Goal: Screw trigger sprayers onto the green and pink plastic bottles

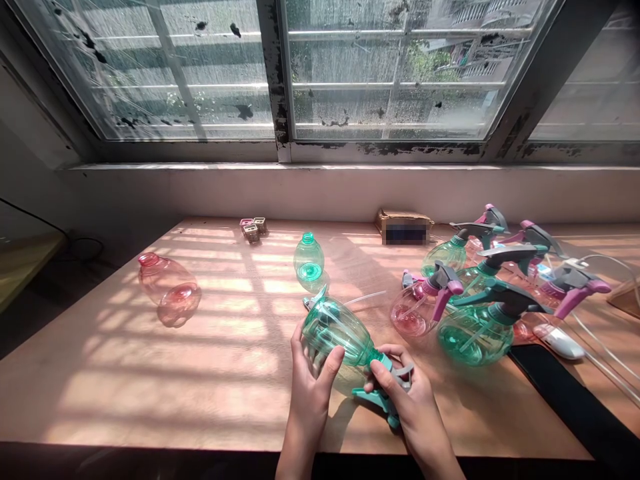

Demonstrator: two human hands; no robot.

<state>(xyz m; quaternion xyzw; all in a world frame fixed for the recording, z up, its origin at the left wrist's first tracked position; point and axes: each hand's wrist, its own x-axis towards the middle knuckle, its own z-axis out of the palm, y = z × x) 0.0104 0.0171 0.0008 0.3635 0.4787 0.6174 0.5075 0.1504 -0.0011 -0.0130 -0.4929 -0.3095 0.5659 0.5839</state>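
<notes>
A clear green spray bottle is held tilted above the table's front half, its base toward the upper left. My left hand is closed around the body near the base. At the neck, my right hand grips the teal and grey spray head, which points down toward me. Just behind the bottle lies a loose spray head, partly hidden, with a thin clear tube reaching right. Beyond it a green bottle without a head stands upright. A pink bottle without a head lies tilted at the left.
Several pink and green bottles with spray heads crowd the table's right side. Near them are a white mouse, a black mat and white cables. A small cardboard box and small sharpener-like blocks sit by the wall.
</notes>
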